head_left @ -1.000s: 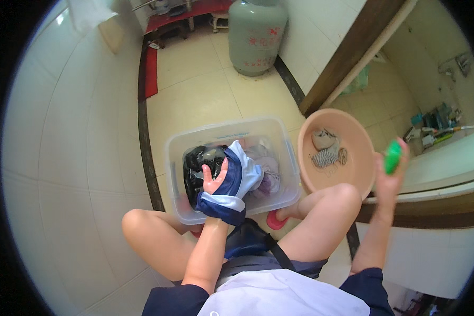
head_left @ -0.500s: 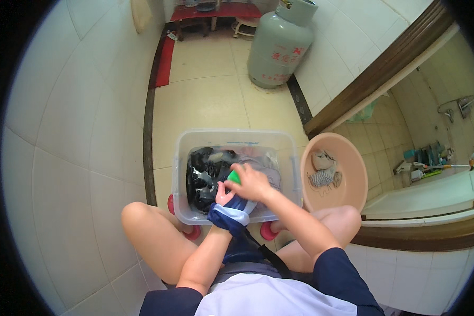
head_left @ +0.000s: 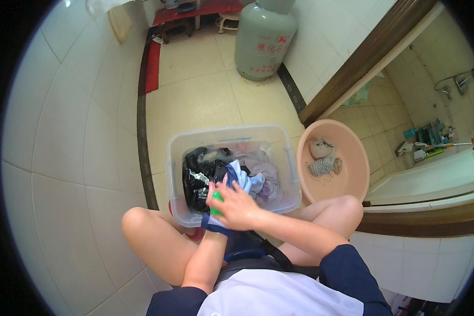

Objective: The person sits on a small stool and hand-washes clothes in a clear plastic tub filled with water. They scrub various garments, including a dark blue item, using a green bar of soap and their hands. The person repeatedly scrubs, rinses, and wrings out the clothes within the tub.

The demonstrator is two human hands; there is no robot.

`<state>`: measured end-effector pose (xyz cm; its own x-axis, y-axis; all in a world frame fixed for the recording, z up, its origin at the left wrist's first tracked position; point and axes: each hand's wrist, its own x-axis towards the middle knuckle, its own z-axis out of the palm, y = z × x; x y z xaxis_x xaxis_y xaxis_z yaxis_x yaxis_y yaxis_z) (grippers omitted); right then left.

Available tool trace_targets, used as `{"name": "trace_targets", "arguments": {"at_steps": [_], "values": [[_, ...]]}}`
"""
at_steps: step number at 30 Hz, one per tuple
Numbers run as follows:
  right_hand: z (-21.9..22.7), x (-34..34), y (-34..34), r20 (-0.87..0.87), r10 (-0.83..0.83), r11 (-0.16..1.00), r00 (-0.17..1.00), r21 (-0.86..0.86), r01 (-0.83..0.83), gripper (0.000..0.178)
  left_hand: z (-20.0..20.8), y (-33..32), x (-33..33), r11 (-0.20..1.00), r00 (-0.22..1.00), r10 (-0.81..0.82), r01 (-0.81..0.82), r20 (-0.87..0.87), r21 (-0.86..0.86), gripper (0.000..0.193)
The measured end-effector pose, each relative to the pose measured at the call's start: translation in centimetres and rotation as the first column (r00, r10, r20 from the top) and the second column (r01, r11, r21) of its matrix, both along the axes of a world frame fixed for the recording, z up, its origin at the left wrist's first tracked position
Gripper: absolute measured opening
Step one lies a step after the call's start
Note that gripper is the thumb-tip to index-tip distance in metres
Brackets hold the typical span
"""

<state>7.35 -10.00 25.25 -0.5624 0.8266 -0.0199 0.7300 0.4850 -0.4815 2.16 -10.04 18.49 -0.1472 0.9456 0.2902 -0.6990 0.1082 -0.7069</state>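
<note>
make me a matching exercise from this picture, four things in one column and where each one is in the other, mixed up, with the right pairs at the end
Things
1. green object
2. peach basin
3. gas cylinder
4. blue garment

Places
A. partly around the left wrist
B. standing on the floor, beyond the clear tub
C. in the right hand
D. to the right of the clear tub, with patterned cloth inside

Right pairs: 1-C, 2-D, 3-B, 4-A
</note>
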Motion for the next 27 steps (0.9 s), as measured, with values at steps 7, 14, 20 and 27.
{"name": "trace_targets", "arguments": {"at_steps": [7, 14, 20, 27], "values": [[-2.8, 1.9, 1.1, -0.137, -0.431, 0.899, 0.892, 0.024, 0.438, 0.039, -5.1, 1.3, -5.6, 0.666, 0.496, -0.746, 0.544, -0.444, -0.511, 0.077], [-1.7, -3.5, -5.5, 0.063, -0.129, 0.966, 0.990, 0.235, 0.111, 0.047, -6.8, 2.9, -5.1, 0.661, 0.206, -0.743, 0.374, -0.637, -0.650, 0.069], [-2.0, -0.1, 0.1, 0.010, -0.365, 0.915, 0.931, -0.179, 0.361, 0.053, -5.0, 0.6, -4.0, 0.716, 0.212, -0.697, 0.233, -0.685, -0.658, 0.068], [2.0, -1.8, -1.0, 0.121, -0.272, 0.962, 0.955, 0.021, 0.271, 0.052, -2.1, -1.2, -0.4, 0.993, 0.991, -0.113, 0.111, -0.064, -0.030, 0.063]]}}
